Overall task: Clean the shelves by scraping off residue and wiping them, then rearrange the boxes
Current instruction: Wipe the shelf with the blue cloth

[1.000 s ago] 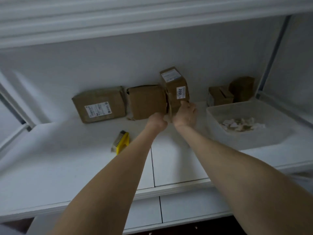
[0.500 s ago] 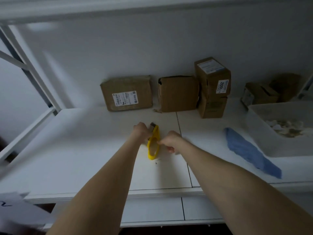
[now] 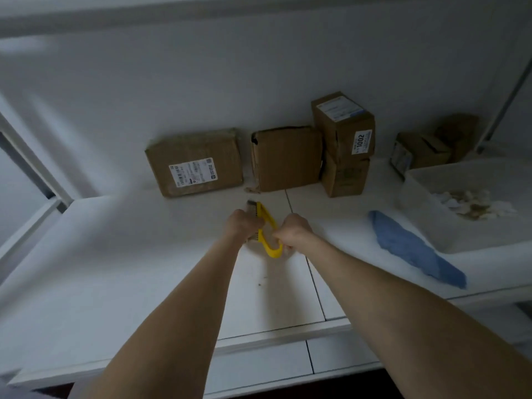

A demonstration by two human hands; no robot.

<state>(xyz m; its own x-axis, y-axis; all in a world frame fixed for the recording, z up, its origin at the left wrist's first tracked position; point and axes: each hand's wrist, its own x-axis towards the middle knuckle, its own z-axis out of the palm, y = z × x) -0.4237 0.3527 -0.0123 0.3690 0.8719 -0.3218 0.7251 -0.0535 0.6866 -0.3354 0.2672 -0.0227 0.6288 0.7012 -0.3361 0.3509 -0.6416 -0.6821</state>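
Observation:
A yellow-handled wire brush [image 3: 266, 228] lies on the white shelf [image 3: 144, 269] near its middle. My left hand [image 3: 243, 226] grips the bristle end and my right hand [image 3: 292, 233] grips the yellow loop handle. Against the back wall stand brown cardboard boxes: a flat labelled box [image 3: 195, 162], a plain box [image 3: 288, 158], and a box marked 1002 [image 3: 344, 128] stacked on another box [image 3: 345, 178]. Two smaller boxes [image 3: 426, 151] sit at the back right. A blue cloth [image 3: 414, 249] lies on the shelf to the right.
A translucent white bin [image 3: 431, 214] holding pale scraps stands at the right. The upper shelf's underside runs across the top. White frame uprights [image 3: 31, 168] rise at the left. A seam [image 3: 313, 280] splits the shelf boards. Small dark specks dot the shelf near the brush.
A second ago both hands held the stacked boxes at the back. They came forward to the yellow brush and now grip it; the view shifted left, revealing the blue cloth.

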